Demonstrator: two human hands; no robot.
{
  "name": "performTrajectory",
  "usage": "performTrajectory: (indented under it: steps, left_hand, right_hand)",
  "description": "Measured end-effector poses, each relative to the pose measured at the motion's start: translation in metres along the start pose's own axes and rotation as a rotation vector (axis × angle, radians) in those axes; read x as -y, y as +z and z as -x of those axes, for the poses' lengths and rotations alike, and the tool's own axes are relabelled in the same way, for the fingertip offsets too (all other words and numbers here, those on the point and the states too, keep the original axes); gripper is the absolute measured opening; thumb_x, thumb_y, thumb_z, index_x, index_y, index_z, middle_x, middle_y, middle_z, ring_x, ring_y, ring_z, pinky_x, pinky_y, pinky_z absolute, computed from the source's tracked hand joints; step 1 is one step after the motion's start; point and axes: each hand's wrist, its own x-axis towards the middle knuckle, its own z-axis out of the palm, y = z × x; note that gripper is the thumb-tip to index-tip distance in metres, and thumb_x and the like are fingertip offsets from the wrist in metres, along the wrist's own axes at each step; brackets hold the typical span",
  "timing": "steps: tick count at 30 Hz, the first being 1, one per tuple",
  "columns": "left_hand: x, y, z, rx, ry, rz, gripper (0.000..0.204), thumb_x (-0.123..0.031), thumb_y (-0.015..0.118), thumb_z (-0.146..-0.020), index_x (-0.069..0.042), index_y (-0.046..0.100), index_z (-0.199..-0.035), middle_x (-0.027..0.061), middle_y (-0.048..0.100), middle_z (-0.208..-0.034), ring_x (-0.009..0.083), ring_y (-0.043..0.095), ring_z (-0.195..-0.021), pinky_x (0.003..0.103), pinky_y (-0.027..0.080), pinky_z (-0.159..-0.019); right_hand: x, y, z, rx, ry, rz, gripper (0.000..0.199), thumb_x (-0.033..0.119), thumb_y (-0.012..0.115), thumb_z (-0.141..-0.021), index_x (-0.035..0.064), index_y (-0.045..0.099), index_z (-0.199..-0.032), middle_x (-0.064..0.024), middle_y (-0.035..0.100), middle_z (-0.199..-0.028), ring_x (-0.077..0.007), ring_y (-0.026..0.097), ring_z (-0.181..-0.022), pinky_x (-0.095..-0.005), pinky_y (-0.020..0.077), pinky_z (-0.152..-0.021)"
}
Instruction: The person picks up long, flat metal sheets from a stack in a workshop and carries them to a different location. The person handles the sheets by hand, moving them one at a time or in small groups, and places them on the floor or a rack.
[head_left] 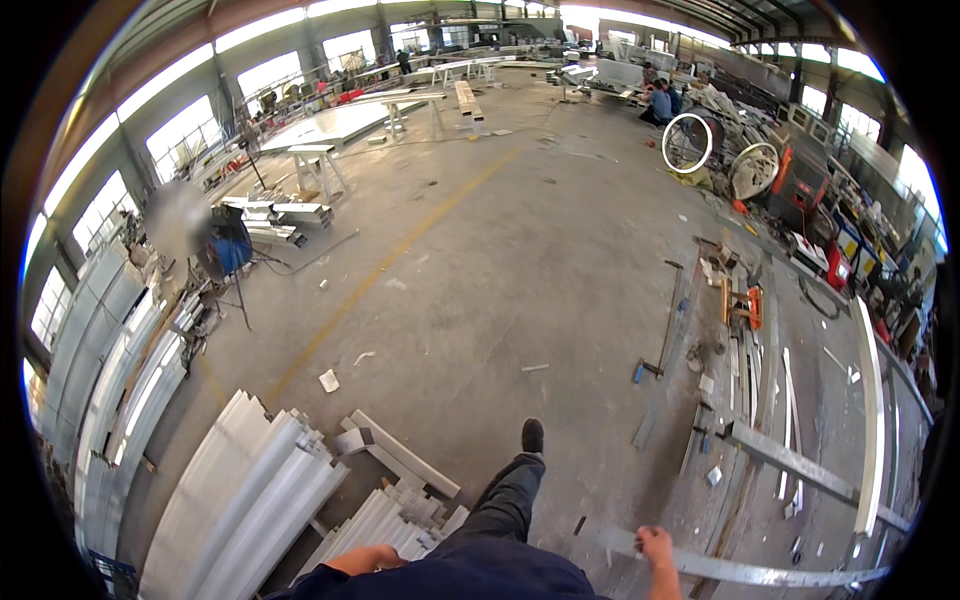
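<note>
My right hand (655,546) is at the lower edge, right of my body, with its fingers curled in. A long pale metal bar (765,573) passes behind it; I cannot tell whether the hand touches the bar, and the palm is hidden. My left hand (378,557) shows only in part beside my dark top, its fingers hidden. Near it lie stacked silver metal profiles (385,520). My dark shoe (533,436) is stretched forward on the concrete floor.
Long silver panels (235,490) are stacked at the left. Clamps (648,371), an orange tool (741,304) and metal strips lie on the right. A white ring (688,143) stands farther back, near crouching people (660,103). White trestles (318,170) stand far left.
</note>
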Motion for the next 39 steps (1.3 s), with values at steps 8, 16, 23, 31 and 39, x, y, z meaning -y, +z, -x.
performTrajectory:
  steps: [8,16,23,31,39]
  left_hand:
    - [-0.027,-0.223,-0.132,-0.032,-0.117,0.258,0.061,-0.06,0.064,-0.081,-0.001,0.073,-0.094,0.0144,0.072,-0.093,0.0294,0.067,-0.087,0.04,0.051,-0.084]
    - [-0.048,-0.583,-0.137,-0.732,0.082,0.636,0.056,-0.05,0.064,-0.084,-0.001,0.067,-0.111,0.0215,0.068,-0.109,0.0365,0.064,-0.104,0.042,0.05,-0.091]
    - [0.049,-0.729,-0.111,-0.762,-0.082,0.737,0.056,-0.049,0.065,-0.084,0.0,0.066,-0.111,0.0199,0.069,-0.108,0.0356,0.065,-0.102,0.042,0.05,-0.09]
    - [0.162,-0.669,-0.151,-0.731,-0.723,1.202,0.053,-0.05,0.068,-0.078,0.003,0.071,-0.08,0.0232,0.07,-0.09,0.0355,0.069,-0.086,0.043,0.053,-0.081]
    - [0.132,-0.654,-0.173,-0.341,-0.878,1.819,0.05,-0.043,0.073,-0.079,0.005,0.07,-0.094,0.0123,0.071,-0.082,0.0232,0.068,-0.067,0.037,0.055,-0.065]
  right_hand:
    - [0.069,0.079,-0.114,0.438,-0.023,0.656,0.079,0.06,0.057,-0.085,0.014,0.04,-0.147,-0.0165,0.05,-0.138,-0.038,0.047,-0.124,-0.0513,0.0343,-0.109]
    - [0.309,0.146,-0.318,0.319,-0.418,1.146,0.045,0.04,0.064,-0.085,0.0037,0.058,-0.11,-0.0127,0.063,-0.093,-0.0283,0.061,-0.084,-0.0441,0.048,-0.075]
    - [0.526,0.335,-0.528,0.211,0.146,-0.122,0.039,0.027,0.062,-0.09,-0.0032,0.053,-0.113,-0.0188,0.064,-0.089,-0.0282,0.063,-0.062,-0.0386,0.0517,-0.054]
    - [0.717,0.675,-0.681,0.555,0.258,0.58,0.045,0.026,0.062,-0.09,-0.0038,0.054,-0.122,-0.0209,0.068,-0.098,-0.0295,0.068,-0.074,-0.0395,0.055,-0.062]
    - [1.002,1.078,-0.716,0.819,-0.336,0.674,0.033,0.025,0.061,-0.092,-0.0034,0.058,-0.108,-0.0152,0.068,-0.085,-0.0235,0.066,-0.067,-0.035,0.0522,-0.056]
